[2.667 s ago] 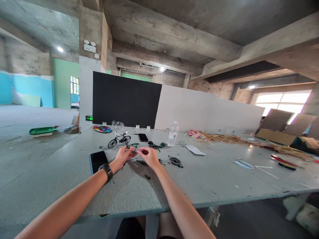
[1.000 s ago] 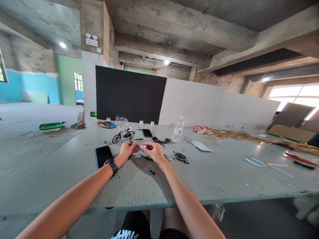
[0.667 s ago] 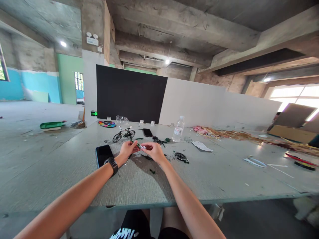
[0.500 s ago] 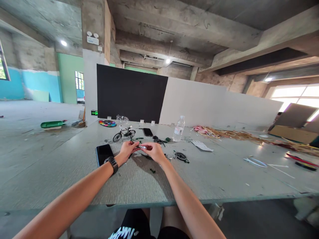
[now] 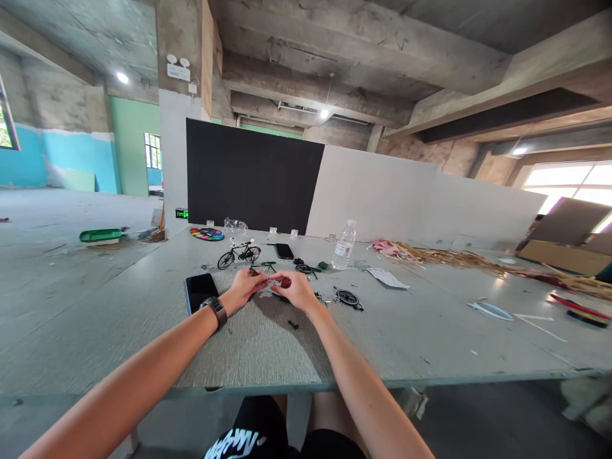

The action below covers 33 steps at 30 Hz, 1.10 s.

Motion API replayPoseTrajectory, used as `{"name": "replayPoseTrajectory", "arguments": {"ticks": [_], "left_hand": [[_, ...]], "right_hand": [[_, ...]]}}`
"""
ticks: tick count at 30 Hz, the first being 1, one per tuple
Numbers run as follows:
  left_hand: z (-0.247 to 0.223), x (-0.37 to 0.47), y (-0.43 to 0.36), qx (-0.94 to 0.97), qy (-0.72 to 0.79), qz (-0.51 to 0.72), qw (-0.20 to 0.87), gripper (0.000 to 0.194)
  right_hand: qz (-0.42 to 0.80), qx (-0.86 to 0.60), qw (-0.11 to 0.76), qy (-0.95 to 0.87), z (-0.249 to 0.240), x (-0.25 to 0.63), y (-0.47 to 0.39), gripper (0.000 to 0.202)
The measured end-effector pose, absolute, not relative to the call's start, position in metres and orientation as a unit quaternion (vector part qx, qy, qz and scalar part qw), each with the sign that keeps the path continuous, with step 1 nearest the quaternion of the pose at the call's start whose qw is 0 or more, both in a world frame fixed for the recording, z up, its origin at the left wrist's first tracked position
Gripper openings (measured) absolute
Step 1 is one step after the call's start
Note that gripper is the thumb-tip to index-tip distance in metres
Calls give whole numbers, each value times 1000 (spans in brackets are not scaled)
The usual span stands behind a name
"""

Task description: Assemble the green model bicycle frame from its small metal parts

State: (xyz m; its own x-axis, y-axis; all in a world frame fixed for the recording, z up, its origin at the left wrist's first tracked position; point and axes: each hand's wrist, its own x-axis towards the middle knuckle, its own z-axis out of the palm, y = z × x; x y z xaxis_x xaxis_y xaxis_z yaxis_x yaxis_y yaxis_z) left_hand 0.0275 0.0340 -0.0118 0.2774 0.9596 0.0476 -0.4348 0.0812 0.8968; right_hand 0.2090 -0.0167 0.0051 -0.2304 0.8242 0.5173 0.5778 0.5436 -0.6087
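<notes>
Since the frame half a second ago, the left hand (image 5: 245,287) has drawn in against the right hand (image 5: 295,290), so that the fingertips now all but meet; the view has also tilted slightly, lifting everything on the desk (image 5: 382,344) a little. The right hand pinches a small silver piece (image 5: 274,282) narrowly between thumb and finger, just above the desk in front of the person. The left hand's fingers are curled beside its near end, but whether they close on anything cannot be told.

So small a piece seems to call for a fingertip hold, with both forearms probably propped on the desk for steadiness. The model bicycle (image 5: 239,255) stands upright beyond the left hand, likely clear of the working space, with green pieces (image 5: 264,266) lying near it. A loose wheel (image 5: 347,298) lies flat within the right hand's reach. The phone (image 5: 201,290) beside the watch (image 5: 216,310), the bicycle and the wheel show no shift of their own.
</notes>
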Motion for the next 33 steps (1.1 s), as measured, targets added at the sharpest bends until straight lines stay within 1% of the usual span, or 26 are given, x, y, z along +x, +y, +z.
{"name": "replayPoseTrajectory", "arguments": {"ticks": [9,12,17,24,29,33], "left_hand": [[-9,27,33,432,308,532,660,36],[-7,28,32,430,306,542,655,36],[-7,30,30,433,306,544,650,32],[-9,33,27,428,320,549,642,32],[-9,33,27,419,337,552,638,35],[-9,32,27,417,344,550,636,38]], "right_hand": [[133,-455,415,-777,6,208,-18,22],[127,-458,420,-773,7,207,-18,25],[119,-468,424,-766,5,206,-16,22],[96,-486,403,-770,1,203,-16,7],[92,-501,407,-758,2,198,-16,7],[105,-511,417,-744,1,198,-14,12]]}}
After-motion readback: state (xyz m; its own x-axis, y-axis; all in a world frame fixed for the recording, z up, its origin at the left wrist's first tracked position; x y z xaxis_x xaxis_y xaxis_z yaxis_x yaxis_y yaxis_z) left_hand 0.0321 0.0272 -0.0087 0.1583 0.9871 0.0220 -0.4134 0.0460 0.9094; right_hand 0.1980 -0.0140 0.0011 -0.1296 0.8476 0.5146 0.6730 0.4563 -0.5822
